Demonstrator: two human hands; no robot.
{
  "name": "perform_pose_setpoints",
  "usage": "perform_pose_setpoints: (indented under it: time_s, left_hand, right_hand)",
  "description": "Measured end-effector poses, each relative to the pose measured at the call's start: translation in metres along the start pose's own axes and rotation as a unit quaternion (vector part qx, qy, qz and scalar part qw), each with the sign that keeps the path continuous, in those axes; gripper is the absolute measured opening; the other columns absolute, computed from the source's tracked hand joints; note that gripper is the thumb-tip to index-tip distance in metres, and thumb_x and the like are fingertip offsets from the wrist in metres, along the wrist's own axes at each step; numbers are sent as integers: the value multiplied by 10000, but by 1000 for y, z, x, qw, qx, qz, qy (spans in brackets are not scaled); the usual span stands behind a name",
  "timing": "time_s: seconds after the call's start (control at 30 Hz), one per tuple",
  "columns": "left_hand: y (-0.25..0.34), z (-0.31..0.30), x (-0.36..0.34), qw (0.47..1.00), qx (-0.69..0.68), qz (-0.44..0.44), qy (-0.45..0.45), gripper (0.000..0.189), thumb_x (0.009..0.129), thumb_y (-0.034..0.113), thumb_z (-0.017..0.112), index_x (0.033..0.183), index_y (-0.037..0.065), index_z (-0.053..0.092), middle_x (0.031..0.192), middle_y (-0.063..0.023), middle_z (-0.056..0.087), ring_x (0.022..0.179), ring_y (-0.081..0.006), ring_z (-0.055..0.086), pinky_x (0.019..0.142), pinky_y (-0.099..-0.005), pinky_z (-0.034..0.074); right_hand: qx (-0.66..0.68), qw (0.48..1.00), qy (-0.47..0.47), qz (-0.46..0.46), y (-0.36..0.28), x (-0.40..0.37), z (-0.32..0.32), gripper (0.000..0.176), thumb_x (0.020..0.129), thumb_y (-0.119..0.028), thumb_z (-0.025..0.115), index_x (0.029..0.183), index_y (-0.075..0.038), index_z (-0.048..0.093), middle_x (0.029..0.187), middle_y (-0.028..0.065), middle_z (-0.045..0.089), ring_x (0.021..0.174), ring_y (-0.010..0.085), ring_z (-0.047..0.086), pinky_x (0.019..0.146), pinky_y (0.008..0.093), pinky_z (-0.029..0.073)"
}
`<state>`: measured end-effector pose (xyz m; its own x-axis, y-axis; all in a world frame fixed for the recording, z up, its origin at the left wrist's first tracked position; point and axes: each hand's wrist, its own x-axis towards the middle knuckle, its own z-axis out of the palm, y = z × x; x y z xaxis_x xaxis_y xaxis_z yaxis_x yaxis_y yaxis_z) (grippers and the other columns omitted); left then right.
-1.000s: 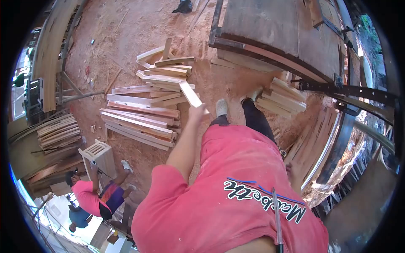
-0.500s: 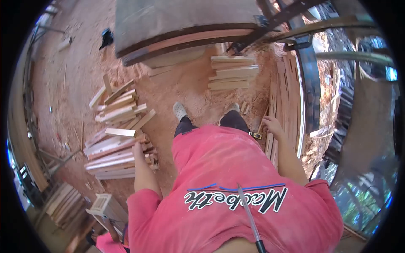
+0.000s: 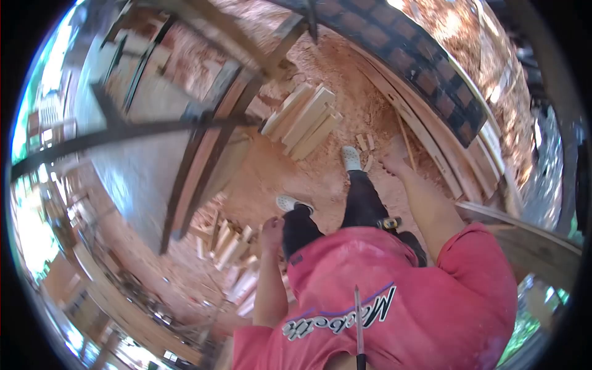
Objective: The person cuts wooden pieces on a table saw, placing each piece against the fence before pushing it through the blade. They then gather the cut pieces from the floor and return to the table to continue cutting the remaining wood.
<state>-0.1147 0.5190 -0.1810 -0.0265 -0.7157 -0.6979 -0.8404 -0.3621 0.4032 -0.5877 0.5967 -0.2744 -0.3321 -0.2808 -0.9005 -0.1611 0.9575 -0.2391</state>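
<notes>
My left hand (image 3: 272, 233) hangs beside my left thigh, near the loose wood pieces (image 3: 231, 248) on the ground; its fingers are too small to make out. My right hand (image 3: 394, 161) is held out low at the right, over the dusty ground near a thin stick (image 3: 407, 140); whether it holds anything is unclear. A stack of short light boards (image 3: 305, 120) lies ahead of my feet. A yellow and black tape measure (image 3: 388, 223) is at my right hip.
A large table (image 3: 139, 166) with a dark wooden edge stands at the left. Long planks (image 3: 431, 139) lean along a brick wall (image 3: 413, 55) at the right. Small wood scraps (image 3: 365, 142) lie by my right foot. A beam crosses the upper left.
My view and body have turned to the right. The table now shows at the left and the loose wood pile lower down. My feet have shifted, and my left hand is closer to my thigh.
</notes>
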Motion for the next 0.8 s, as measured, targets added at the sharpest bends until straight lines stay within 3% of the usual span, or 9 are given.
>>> perform_pose_setpoints:
  time_s: [0.1, 0.17, 0.23, 0.27, 0.3, 0.37, 0.5, 0.57, 0.8]
  left_hand:
    - [46, -1, 72, 995, 27, 84, -43, 448, 903, 338, 547, 1093, -53, 655, 1059, -252, 673, 1007, -378, 646, 884, -445, 480]
    - [48, 10, 127, 985, 106, 110, -81, 394, 917, 328, 539, 1076, -7, 673, 1025, -235, 680, 981, -380, 651, 839, -441, 491]
    - [57, 33, 197, 981, 116, 108, -115, 379, 929, 332, 530, 1065, 10, 676, 976, -231, 684, 946, -381, 658, 798, -435, 501]
    - [67, 53, 236, 984, 90, 99, -118, 381, 931, 333, 529, 1056, 4, 673, 946, -232, 686, 924, -375, 664, 779, -433, 505]
    - [34, 84, 298, 974, 103, 193, -65, 391, 923, 332, 544, 1041, -20, 668, 901, -218, 696, 880, -348, 677, 757, -435, 508]
    - [87, 99, 340, 967, 145, 100, -186, 415, 894, 341, 603, 1068, -31, 662, 955, -226, 689, 966, -361, 659, 821, -445, 499]
    - [81, 169, 414, 926, 219, 298, 75, 649, 851, 314, 679, 1313, -88, 464, 1271, -252, 544, 1181, -338, 544, 1008, -395, 436]
    - [83, 181, 428, 919, 214, 328, 52, 720, 822, 275, 707, 1353, -103, 401, 1320, -264, 494, 1218, -345, 511, 1039, -387, 412]
    - [73, 208, 444, 917, 159, 363, 40, 748, 685, 177, 803, 1283, -95, 445, 1260, -226, 524, 1148, -317, 551, 1001, -373, 431]
  right_hand:
    - [190, 980, -51, -24, -36, 37, 36, 272, 887, -298, 579, 931, -45, 668, 737, 57, 630, 581, 163, 581, 483, 318, 442]
    - [88, 960, 6, -264, 3, 150, 121, 260, 901, -299, 574, 942, -57, 659, 701, 36, 607, 570, 143, 565, 479, 315, 431]
    - [327, 940, -74, -59, -61, 129, 137, 260, 911, -299, 575, 986, -60, 644, 743, 36, 609, 618, 122, 571, 490, 307, 430]
    - [404, 910, -89, -36, -74, 144, 157, 282, 919, -312, 569, 1033, -60, 625, 798, 35, 616, 644, 110, 571, 487, 298, 424]
    - [473, 875, -105, -12, -79, 158, 178, 308, 928, -325, 563, 1080, -61, 606, 854, 34, 622, 669, 98, 572, 484, 288, 418]
    - [537, 834, -115, 48, -83, 198, 222, 450, 942, -424, 547, 1209, -62, 564, 1055, 84, 611, 845, 156, 585, 604, 336, 474]
    - [545, 833, -37, 85, -83, 264, 280, 609, 949, -532, 504, 1328, -55, 505, 1236, 129, 561, 1058, 243, 541, 833, 420, 464]
    - [679, 730, 76, 29, -85, 294, 304, 737, 950, -627, 408, 1397, -44, 457, 1353, 139, 505, 1228, 301, 440, 1010, 463, 340]
    - [751, 660, 37, 1, -80, 355, 316, 815, 935, -723, 250, 1402, -91, 468, 1356, 102, 518, 1191, 277, 469, 1023, 442, 314]
